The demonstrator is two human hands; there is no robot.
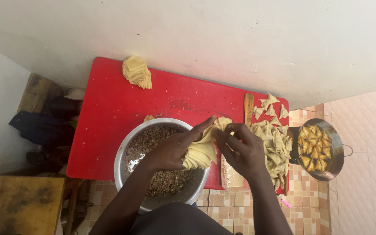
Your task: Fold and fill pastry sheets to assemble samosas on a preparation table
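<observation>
The left hand [170, 150] gripped a stack of pastry sheets [201, 152] over the filling bowl [122, 152]; the right hand [240, 150] pinched one sheet's edge on the red tabletop [109, 109].

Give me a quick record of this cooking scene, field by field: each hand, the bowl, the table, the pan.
left hand: holds a stack of thin dough sheets over the bowl
right hand: fingers pinch the top sheet of that stack
bowl: round metal, holds minced filling
table: red; second pile of dough sheets at far edge
folded triangles: raw, heaped on the table's right side
pan: right of table, browned triangles frying
</observation>
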